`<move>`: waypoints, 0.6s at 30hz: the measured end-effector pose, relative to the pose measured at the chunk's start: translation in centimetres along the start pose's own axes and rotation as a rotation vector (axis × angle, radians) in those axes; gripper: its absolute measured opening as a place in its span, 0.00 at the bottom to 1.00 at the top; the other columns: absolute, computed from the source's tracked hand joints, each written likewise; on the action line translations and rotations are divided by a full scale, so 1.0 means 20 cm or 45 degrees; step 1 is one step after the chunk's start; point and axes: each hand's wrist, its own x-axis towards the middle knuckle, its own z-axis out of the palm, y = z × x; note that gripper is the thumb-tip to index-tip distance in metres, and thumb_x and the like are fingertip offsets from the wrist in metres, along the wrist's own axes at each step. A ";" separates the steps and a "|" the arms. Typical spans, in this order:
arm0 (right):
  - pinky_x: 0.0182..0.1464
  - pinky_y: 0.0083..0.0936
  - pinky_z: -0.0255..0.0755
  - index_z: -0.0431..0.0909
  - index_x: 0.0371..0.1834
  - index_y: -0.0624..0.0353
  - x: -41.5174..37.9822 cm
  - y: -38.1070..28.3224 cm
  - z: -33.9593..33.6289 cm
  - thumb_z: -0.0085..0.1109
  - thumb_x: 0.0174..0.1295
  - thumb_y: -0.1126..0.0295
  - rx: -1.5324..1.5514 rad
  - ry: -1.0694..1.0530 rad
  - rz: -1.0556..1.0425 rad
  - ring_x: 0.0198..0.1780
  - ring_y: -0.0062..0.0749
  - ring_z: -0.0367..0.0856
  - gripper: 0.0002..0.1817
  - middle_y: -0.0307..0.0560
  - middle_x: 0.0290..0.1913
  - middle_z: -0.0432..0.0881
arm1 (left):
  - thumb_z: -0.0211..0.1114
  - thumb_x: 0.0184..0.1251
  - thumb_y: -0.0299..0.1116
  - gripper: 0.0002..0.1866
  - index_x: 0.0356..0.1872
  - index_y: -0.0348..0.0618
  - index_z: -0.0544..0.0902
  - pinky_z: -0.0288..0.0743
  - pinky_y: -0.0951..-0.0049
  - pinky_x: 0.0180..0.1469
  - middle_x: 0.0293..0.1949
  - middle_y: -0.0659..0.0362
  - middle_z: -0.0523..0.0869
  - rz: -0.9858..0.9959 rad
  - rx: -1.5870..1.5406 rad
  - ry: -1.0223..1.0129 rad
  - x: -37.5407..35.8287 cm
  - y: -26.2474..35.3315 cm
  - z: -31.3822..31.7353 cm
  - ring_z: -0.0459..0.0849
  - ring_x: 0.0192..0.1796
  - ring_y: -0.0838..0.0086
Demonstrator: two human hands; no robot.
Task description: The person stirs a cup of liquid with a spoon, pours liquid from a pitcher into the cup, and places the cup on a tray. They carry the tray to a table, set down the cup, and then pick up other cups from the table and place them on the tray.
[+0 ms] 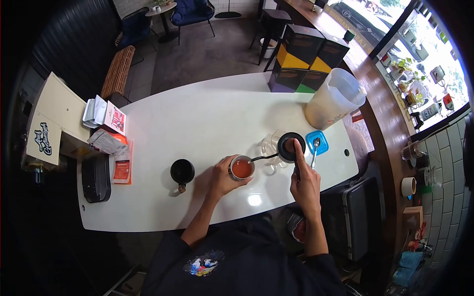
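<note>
My left hand (224, 176) is wrapped round a small metal cup (253, 170) with reddish-brown liquid (242, 168) in it. With my right hand (306, 181) I grip a small black gooseneck kettle (285, 154), index finger stretched over its lid; the handle is mostly hidden under the hand. The thin spout (265, 157) points left, its tip right at the cup's rim. Behind the kettle, partly covered, stands clear glassware (269, 143). A black mug (182, 170) sits to the left of my left hand.
A blue tray (323, 149) with a spoon (316, 143) lies right of the kettle. Beyond it are a large translucent pitcher (330, 101) and stacked black boxes (305, 54). Packets (122, 165) and a cream machine (59, 123) occupy the left end of the white table (207, 108).
</note>
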 end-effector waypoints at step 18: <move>0.26 0.39 0.70 0.53 0.75 0.37 0.04 -0.02 -0.09 0.54 0.46 0.86 -0.426 0.045 -0.168 0.20 0.43 0.74 0.49 0.49 0.23 0.72 | 0.82 0.36 0.41 0.32 0.46 0.39 0.81 0.79 0.66 0.49 0.42 0.55 0.85 -0.027 -0.016 0.001 -0.02 -0.01 0.00 0.85 0.45 0.63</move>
